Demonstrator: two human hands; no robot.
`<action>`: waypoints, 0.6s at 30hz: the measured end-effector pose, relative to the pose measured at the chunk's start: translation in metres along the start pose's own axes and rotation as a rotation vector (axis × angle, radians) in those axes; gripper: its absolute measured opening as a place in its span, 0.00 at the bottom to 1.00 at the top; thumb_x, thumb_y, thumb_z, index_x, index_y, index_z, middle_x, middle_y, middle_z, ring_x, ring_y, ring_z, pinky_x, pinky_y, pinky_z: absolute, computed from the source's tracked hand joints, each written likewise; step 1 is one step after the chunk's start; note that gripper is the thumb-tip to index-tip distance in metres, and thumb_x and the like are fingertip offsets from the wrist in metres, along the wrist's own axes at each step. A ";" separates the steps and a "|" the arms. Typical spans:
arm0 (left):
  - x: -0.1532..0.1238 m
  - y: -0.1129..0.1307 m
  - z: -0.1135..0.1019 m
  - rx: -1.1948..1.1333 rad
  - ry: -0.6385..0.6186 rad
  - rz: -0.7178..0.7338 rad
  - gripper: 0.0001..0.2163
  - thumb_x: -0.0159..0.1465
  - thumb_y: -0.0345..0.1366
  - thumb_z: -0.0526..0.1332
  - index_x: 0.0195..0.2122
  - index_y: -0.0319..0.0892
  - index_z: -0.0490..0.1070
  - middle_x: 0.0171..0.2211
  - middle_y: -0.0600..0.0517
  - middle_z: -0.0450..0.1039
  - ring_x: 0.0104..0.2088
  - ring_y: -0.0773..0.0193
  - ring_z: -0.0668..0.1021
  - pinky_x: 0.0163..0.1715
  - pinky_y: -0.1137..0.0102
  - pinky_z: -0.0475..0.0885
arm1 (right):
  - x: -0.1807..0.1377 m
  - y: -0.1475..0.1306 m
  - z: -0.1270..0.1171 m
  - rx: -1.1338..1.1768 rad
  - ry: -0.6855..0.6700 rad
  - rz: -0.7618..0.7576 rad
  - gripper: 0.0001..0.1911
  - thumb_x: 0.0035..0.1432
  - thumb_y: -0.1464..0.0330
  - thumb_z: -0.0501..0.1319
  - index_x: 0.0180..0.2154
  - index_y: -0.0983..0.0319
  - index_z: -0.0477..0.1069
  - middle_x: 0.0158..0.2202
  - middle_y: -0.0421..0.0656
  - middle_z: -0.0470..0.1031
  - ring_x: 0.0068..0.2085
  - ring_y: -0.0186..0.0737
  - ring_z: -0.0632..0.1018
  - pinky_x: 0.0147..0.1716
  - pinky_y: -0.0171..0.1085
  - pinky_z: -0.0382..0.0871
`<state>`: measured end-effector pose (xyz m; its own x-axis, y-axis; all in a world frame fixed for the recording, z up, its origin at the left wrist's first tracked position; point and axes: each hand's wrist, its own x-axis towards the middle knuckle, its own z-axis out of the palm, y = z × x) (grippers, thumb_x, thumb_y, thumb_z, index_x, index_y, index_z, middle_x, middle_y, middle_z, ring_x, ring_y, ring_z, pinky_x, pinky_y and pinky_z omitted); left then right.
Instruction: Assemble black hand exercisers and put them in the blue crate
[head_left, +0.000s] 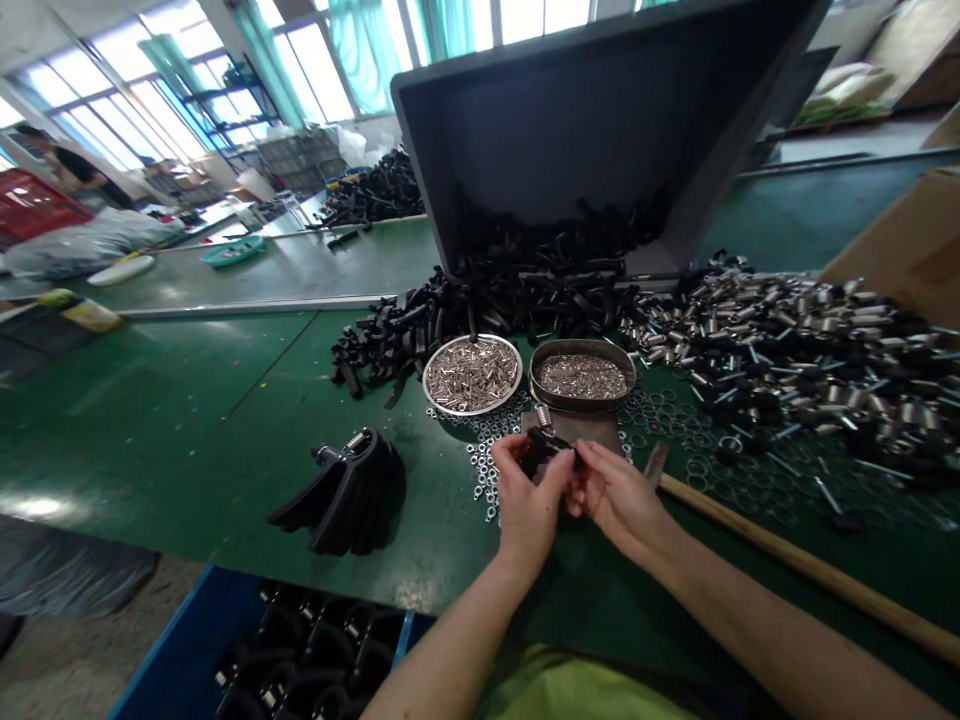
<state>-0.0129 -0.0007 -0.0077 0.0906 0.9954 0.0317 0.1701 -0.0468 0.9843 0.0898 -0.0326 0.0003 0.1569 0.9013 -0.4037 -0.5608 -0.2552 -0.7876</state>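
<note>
My left hand and my right hand are closed together on a small black plastic part. A metal spring sticks up from its far end. My fingers hide much of the part. Just beyond and beneath them lies a flat metal plate. Small metal nuts are scattered left of my left hand. A hammer with a wooden handle rests to the right of my right hand, its head near the wrist.
A round tray of metal pins and an oval tin of small parts stand behind my hands. Black clamp-like pieces stand at left. A large grey bin spills black parts. Spring-fitted parts heap at right. A blue crate is below.
</note>
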 end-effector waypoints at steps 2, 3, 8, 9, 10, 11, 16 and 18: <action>0.001 -0.001 -0.003 0.181 -0.041 0.039 0.29 0.48 0.44 0.69 0.47 0.43 0.58 0.43 0.47 0.68 0.44 0.57 0.73 0.45 0.64 0.66 | 0.005 0.002 -0.004 -0.076 0.001 0.048 0.17 0.54 0.52 0.58 0.30 0.60 0.62 0.15 0.34 0.63 0.14 0.30 0.63 0.13 0.31 0.58; 0.003 -0.001 -0.005 0.257 -0.083 0.026 0.31 0.46 0.45 0.70 0.47 0.43 0.58 0.42 0.47 0.69 0.43 0.57 0.74 0.43 0.64 0.67 | 0.009 0.000 -0.008 -0.186 -0.040 0.072 0.19 0.55 0.50 0.55 0.30 0.60 0.63 0.13 0.34 0.63 0.13 0.31 0.62 0.12 0.32 0.56; 0.019 -0.005 -0.019 0.574 -0.256 -0.005 0.26 0.49 0.48 0.67 0.44 0.44 0.61 0.36 0.50 0.73 0.35 0.56 0.76 0.35 0.64 0.69 | 0.047 -0.036 -0.009 -1.044 -0.056 -0.285 0.16 0.59 0.58 0.54 0.26 0.61 0.67 0.18 0.38 0.70 0.21 0.34 0.71 0.22 0.34 0.61; 0.021 -0.007 -0.021 0.644 -0.276 0.047 0.25 0.48 0.48 0.67 0.44 0.44 0.62 0.37 0.49 0.73 0.37 0.55 0.76 0.35 0.63 0.69 | 0.059 -0.044 -0.003 -1.175 -0.006 -0.440 0.12 0.59 0.62 0.56 0.27 0.61 0.69 0.23 0.40 0.73 0.26 0.35 0.73 0.27 0.35 0.63; 0.022 -0.008 -0.021 0.713 -0.299 0.117 0.25 0.48 0.48 0.67 0.44 0.44 0.63 0.38 0.49 0.73 0.39 0.54 0.76 0.37 0.62 0.69 | 0.072 -0.049 0.006 -1.276 0.023 -0.574 0.08 0.58 0.66 0.57 0.29 0.61 0.71 0.28 0.41 0.76 0.31 0.37 0.74 0.32 0.36 0.64; 0.022 -0.010 -0.020 0.774 -0.326 0.195 0.24 0.48 0.47 0.68 0.43 0.44 0.64 0.39 0.48 0.73 0.41 0.52 0.75 0.40 0.60 0.68 | 0.086 -0.052 0.016 -1.359 0.011 -0.673 0.06 0.57 0.68 0.58 0.31 0.61 0.73 0.32 0.42 0.77 0.36 0.38 0.74 0.37 0.36 0.64; 0.015 -0.017 -0.015 0.899 -0.384 0.388 0.23 0.48 0.45 0.67 0.43 0.42 0.66 0.44 0.47 0.70 0.45 0.52 0.71 0.46 0.58 0.67 | 0.148 -0.035 0.064 -1.525 -0.071 -0.774 0.05 0.55 0.71 0.60 0.31 0.61 0.76 0.35 0.44 0.77 0.43 0.41 0.71 0.45 0.38 0.61; 0.013 -0.019 -0.015 0.901 -0.371 0.387 0.24 0.48 0.47 0.68 0.44 0.42 0.66 0.44 0.47 0.69 0.45 0.52 0.70 0.46 0.57 0.67 | 0.162 -0.023 0.071 -1.549 -0.063 -0.768 0.05 0.55 0.70 0.61 0.29 0.61 0.76 0.34 0.45 0.76 0.43 0.42 0.70 0.44 0.38 0.62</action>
<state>-0.0299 0.0149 -0.0235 0.5637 0.8184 0.1117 0.7195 -0.5529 0.4202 0.0705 0.1440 -0.0136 -0.0582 0.9700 0.2358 0.8663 0.1665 -0.4710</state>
